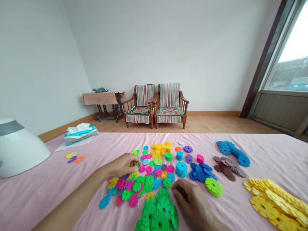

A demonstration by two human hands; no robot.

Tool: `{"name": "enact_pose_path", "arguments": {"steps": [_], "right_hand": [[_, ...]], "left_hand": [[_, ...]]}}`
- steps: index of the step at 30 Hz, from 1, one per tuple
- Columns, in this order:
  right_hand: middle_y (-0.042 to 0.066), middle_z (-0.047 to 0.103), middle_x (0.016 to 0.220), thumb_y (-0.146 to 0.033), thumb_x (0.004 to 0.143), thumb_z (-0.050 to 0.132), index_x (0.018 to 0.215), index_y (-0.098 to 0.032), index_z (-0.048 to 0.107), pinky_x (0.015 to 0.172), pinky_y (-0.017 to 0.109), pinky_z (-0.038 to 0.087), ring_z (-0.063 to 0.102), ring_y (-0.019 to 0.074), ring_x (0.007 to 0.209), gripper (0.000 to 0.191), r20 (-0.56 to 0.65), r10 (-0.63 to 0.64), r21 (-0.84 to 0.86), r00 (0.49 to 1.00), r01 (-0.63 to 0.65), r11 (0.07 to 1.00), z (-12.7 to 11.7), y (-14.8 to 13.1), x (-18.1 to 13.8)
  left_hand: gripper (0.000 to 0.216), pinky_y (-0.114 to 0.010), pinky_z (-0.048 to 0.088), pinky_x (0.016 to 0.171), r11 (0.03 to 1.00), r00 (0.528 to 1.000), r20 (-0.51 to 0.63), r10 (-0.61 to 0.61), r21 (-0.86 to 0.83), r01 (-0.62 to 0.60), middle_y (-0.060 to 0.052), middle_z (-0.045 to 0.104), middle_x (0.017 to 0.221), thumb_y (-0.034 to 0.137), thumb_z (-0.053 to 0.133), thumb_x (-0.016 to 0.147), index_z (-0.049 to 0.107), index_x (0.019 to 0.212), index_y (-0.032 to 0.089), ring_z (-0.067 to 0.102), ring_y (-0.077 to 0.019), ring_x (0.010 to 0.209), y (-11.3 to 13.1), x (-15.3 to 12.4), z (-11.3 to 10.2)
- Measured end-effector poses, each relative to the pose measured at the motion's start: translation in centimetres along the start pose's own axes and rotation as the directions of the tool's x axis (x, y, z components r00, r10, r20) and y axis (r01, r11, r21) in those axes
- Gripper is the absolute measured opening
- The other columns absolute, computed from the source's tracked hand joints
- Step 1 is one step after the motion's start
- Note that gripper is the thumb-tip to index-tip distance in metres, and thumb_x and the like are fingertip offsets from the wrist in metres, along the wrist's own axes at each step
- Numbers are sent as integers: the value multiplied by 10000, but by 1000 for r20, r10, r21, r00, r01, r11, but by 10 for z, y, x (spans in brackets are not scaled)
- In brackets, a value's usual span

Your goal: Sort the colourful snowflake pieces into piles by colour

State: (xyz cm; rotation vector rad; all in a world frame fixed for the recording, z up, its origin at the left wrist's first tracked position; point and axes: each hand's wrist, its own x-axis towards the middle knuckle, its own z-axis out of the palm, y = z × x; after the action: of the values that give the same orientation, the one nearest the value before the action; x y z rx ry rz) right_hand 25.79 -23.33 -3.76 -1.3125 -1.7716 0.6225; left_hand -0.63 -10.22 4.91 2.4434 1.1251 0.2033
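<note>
Over the mixed pile of coloured notched plastic discs (137, 186), my left hand (124, 165) reaches in from the left with its fingers curled down. Its fingertips close on yellow notched discs (133, 175), partly hidden beneath them. My right hand (192, 200) rests on the cloth just right of a heap of green notched discs (160, 213). Its fingers are bent inward, and whatever they hold is hidden. Beyond this hand stand a stack of light blue discs (181, 169), a dark blue heap (202, 172) and a lime green stack (214, 187).
A pink cloth (79, 189) covers the table. Yellow discs (276, 202) lie in rows at right, near brown discs (229, 167) and a blue row (233, 152). A tissue pack (80, 134) and a white rounded object (21, 149) stand left. Two chairs (169, 99) are beyond.
</note>
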Motion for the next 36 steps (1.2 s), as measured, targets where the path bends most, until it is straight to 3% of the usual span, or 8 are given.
{"name": "enact_pose_path", "arguments": {"steps": [4, 13, 19, 25, 36], "right_hand": [[-11, 641, 742, -212, 901, 452, 786, -221, 583, 627, 240, 407, 599, 148, 694, 175, 6, 5, 2, 1000, -5, 1000, 0, -1, 0], [-14, 642, 740, -192, 895, 457, 774, -214, 574, 627, 227, 397, 589, 138, 683, 169, 6, -8, -2, 1000, 8, 1000, -1, -2, 0], [-9, 642, 747, -195, 898, 460, 792, -214, 582, 634, 231, 402, 597, 144, 699, 163, 14, 2, 2, 1000, -2, 1000, 0, 0, -1], [-14, 638, 740, -197, 900, 464, 788, -216, 584, 629, 229, 398, 592, 140, 689, 165, 10, -3, 7, 1000, 3, 1000, 1, 3, 0], [-12, 637, 732, -210, 903, 459, 776, -217, 576, 621, 227, 397, 587, 140, 678, 172, 10, 4, 10, 1000, -4, 1000, 0, 0, 0]], "left_hand": [[351, -220, 412, 653, 998, 996, 92, 23, 49, -28, 30, 701, 794, 67, 569, 613, 730, 857, 262, 614, -172, 734, 16, -8, 5], [277, -272, 369, 730, 973, 996, -59, -66, 218, 78, -17, 666, 816, 56, 505, 649, 672, 787, 228, 588, -219, 820, -2, -6, 4], [355, -215, 333, 570, 976, 997, 34, -63, 212, 54, 31, 603, 662, 55, 498, 580, 697, 810, 238, 558, -168, 644, -2, -8, 5], [350, -220, 341, 612, 975, 995, 48, -87, 210, 75, 23, 592, 744, 74, 519, 581, 656, 867, 221, 548, -170, 702, -4, -6, 7], [225, -231, 314, 627, 990, 997, 25, -72, 123, 68, 46, 541, 767, 34, 530, 563, 461, 690, 206, 481, -151, 736, -1, -1, 9]]}}
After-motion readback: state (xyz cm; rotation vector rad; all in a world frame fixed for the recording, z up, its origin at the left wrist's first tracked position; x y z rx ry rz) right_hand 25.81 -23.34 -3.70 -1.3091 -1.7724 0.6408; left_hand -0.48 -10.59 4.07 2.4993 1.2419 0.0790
